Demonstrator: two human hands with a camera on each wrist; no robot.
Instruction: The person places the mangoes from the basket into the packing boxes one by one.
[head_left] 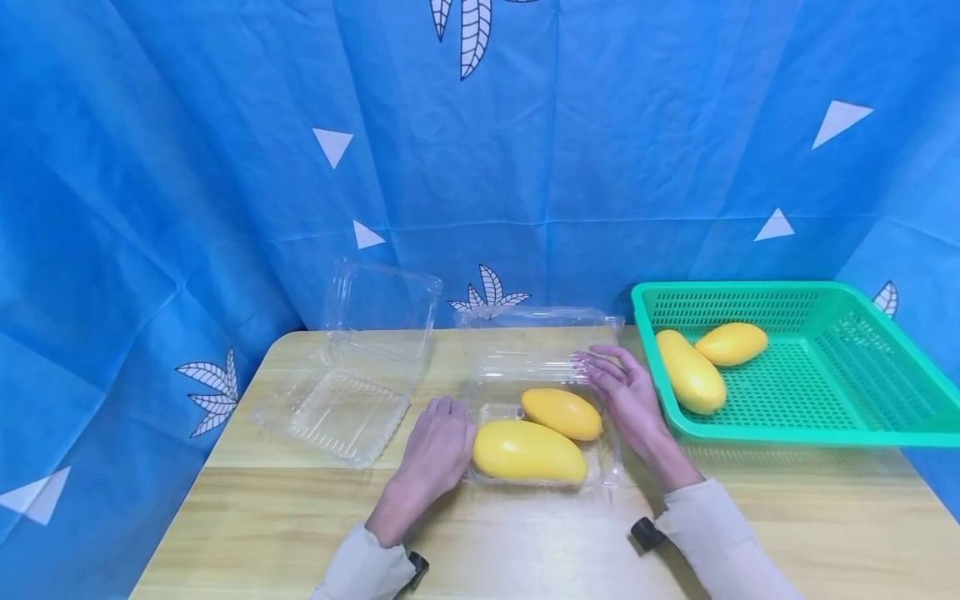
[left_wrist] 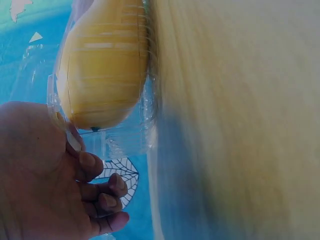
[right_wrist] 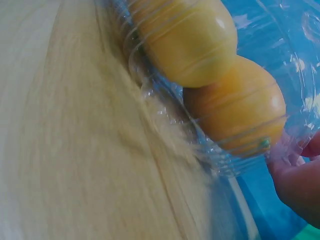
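Note:
In the head view, a clear plastic clamshell container [head_left: 600,467] lies on the table with its lid [head_left: 540,317] raised at the back. It holds two yellow mangoes: a larger one [head_left: 528,452] in front and a smaller one [head_left: 561,413] behind. My left hand [head_left: 438,446] grips the container's left rim with curled fingers; the left wrist view shows those fingertips [left_wrist: 117,182] beside the wall, below the mango's end. My right hand [head_left: 626,396] pinches the clear plastic at the right side of the lid, thumb [right_wrist: 300,187] against it in the right wrist view.
A second clear clamshell container [head_left: 348,417] stands open on the left of the table. To the right, a green plastic basket [head_left: 795,437] holds two more mangoes [head_left: 690,375]. Behind the wooden table [head_left: 247,508] hangs a blue patterned curtain [head_left: 465,150].

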